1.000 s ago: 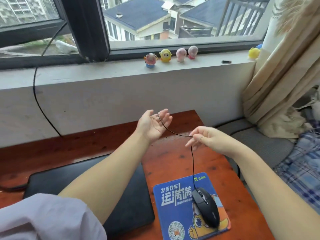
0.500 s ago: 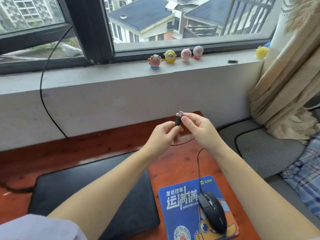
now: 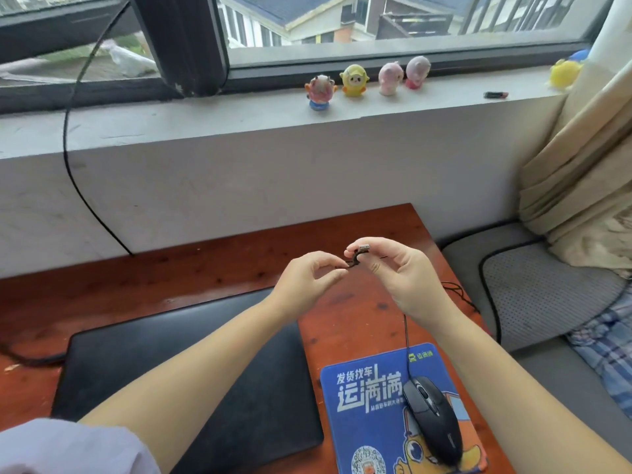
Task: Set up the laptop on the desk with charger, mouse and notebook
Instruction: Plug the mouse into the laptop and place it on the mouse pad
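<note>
desk (image 3: 342, 230): both hands (image 3: 307, 282) pinch mouse usb plug (image 3: 363, 248).

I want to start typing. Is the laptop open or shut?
Shut: the laptop lies flat on the desk, only its black lid showing.

Our two bare forearms reach forward above the bench toward its far edge; our left hand (image 3: 307, 285) pinches thumb to forefinger; our right hand (image 3: 400, 278) is raised just beside it, fingertips (image 3: 354, 249) pinched together, remaining fingers curled.
</note>
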{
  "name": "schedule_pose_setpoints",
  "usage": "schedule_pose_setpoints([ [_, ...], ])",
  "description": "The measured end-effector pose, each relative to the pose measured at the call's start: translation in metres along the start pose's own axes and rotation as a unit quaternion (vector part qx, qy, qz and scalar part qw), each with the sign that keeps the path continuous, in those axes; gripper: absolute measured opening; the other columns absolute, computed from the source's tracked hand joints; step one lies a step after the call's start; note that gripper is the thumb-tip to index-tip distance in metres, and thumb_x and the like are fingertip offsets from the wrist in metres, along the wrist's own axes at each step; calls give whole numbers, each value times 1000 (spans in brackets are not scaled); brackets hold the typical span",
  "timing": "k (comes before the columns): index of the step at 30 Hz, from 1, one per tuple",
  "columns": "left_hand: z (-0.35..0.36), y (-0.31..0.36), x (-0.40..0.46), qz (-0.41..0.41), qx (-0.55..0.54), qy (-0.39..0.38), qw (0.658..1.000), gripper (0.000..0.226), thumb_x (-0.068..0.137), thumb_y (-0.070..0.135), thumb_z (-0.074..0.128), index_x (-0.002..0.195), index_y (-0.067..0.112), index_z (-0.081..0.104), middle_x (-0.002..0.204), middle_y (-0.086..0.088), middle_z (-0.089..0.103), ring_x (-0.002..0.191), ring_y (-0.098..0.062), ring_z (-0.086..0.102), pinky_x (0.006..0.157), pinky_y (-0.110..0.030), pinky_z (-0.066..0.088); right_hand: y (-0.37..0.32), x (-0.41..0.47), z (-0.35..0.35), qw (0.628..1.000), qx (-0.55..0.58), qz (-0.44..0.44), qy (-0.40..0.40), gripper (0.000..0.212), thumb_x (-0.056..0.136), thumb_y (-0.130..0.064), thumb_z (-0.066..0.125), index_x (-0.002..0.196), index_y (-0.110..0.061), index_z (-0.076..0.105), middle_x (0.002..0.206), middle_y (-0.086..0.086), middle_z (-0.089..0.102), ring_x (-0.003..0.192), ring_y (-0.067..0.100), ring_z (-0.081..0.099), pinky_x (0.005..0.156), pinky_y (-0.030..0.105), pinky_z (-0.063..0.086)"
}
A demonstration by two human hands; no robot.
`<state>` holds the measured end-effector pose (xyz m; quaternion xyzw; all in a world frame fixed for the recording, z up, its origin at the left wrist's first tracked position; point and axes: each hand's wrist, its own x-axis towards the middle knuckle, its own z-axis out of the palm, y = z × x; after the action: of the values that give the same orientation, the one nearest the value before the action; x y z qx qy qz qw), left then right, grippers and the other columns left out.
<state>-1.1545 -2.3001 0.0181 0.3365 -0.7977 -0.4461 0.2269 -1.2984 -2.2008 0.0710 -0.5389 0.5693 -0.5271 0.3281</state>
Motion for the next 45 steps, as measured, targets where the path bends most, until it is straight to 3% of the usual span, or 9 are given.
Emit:
schedule_pose_setpoints([
  [4, -11, -47, 9, -77, 141, -42, 986, 33, 89, 25, 58, 122, 19, 58, 126, -1, 60, 120, -17, 51, 104, -31, 39, 16, 5, 2, 1000, -11, -2, -5, 18, 90, -9, 56, 97, -20, 68, 94, -5, 70, 88, 7, 65, 84, 12, 45],
  [7, -17, -82, 13, -194, 273, -99, 937, 42, 93, 36, 47, 131, 17, 48, 132, -9, 53, 124, -28, 46, 104, -42, 39, 33, 10, 1, 996, -39, 61, -61, 21, 93, -15, 52, 100, -30, 66, 79, -17, 65, 71, 6, 60, 72, 12, 46],
  [10, -15, -101, 16, -246, 309, -137, 908, 40, 96, 39, 39, 121, 11, 53, 125, -15, 55, 117, -33, 50, 98, -44, 43, 58, 13, 6, 966, -146, 138, -162, 24, 95, -21, 49, 107, -33, 66, 67, -25, 61, 62, -2, 52, 65, 11, 40],
  [14, -12, -110, 23, -253, 351, -153, 889, 47, 93, 50, 37, 104, 10, 58, 109, -11, 55, 106, -32, 54, 85, -41, 44, 92, 10, 26, 906, -290, 201, -234, 21, 92, -31, 49, 113, -32, 52, 97, -7, 68, 84, 16, 59, 79, 31, 45],
  [18, -13, -110, 26, -263, 333, -138, 895, 39, 83, 48, 45, 66, 14, 53, 77, -2, 50, 79, -28, 56, 58, -28, 38, 109, 7, 45, 907, -311, 172, -227, 12, 88, -29, 52, 97, -30, 43, 80, -7, 57, 73, 22, 53, 66, 32, 41],
  [21, -15, -104, 24, -261, 306, -107, 909, 35, 76, 43, 47, 53, 17, 41, 56, 2, 49, 61, -24, 50, 47, -26, 29, 111, 8, 51, 931, -276, 122, -205, 11, 88, -29, 57, 98, -26, 57, 92, -7, 64, 82, 16, 58, 77, 36, 48],
  [27, -41, -80, 16, -211, 272, -30, 938, 31, 74, 41, 45, 53, 18, 42, 48, 3, 42, 50, -10, 41, 48, -27, 29, 95, 17, 56, 953, -223, 73, -191, 22, 91, -25, 55, 112, -26, 62, 112, -10, 66, 103, 12, 59, 89, 35, 47],
  [38, -69, -56, 5, -155, 244, 38, 957, 31, 69, 37, 42, 64, 7, 48, 49, 2, 37, 52, -12, 37, 51, -30, 30, 57, 26, 66, 965, -200, 33, -168, 16, 86, -32, 61, 101, -30, 66, 90, -19, 64, 79, 3, 50, 78, 34, 48],
  [45, -68, -54, 5, -169, 239, 41, 955, 32, 69, 37, 42, 64, 7, 49, 48, 2, 36, 50, -12, 36, 51, -30, 31, 54, 26, 68, 952, -263, 2, -154, 17, 86, -36, 59, 102, -32, 65, 95, -10, 70, 92, 11, 56, 77, 33, 48],
])
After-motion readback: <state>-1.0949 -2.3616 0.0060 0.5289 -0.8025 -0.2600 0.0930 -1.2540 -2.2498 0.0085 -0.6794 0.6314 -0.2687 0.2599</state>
